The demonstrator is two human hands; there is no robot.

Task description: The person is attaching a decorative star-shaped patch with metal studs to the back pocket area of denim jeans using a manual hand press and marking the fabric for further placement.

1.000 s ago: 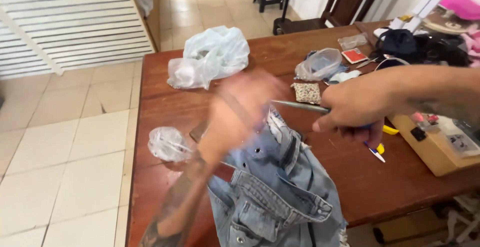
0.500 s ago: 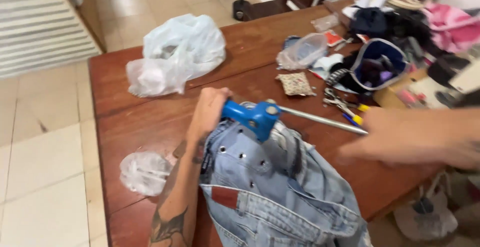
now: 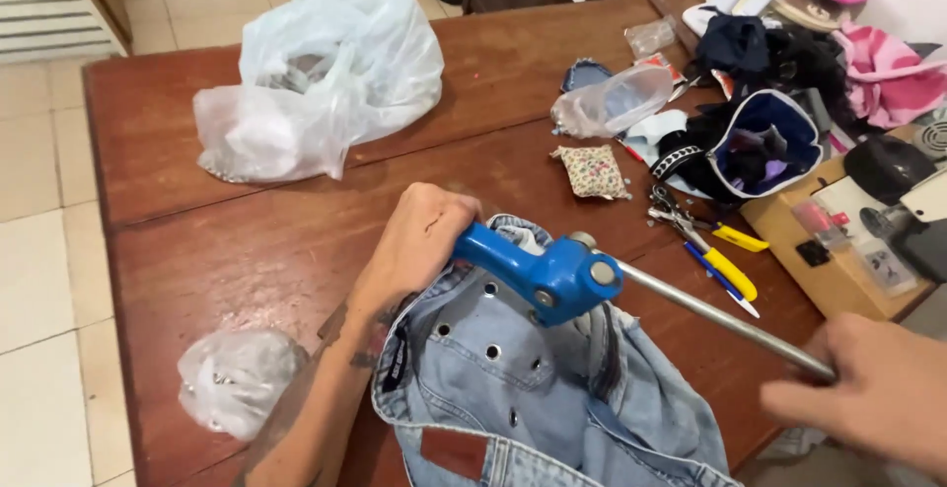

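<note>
Brown wood table (image 3: 247,240) w/ clutter along the far right edge. At left a small clear bag (image 3: 235,380) is lying near the left hand (image 3: 419,240), which is curling its fingers shut around the blue press tool (image 3: 545,277) base, atop pale denim jeans (image 3: 552,408) w/ eyelets. The tool's metal lever (image 3: 715,317) is running lengthwise down-right to the right hand (image 3: 873,398), fingers closing around its end.

home sewing spot: wooden table (image 3: 247,240), sewing machine (image 3: 903,186), fabric scraps (image 3: 789,53).
</note>
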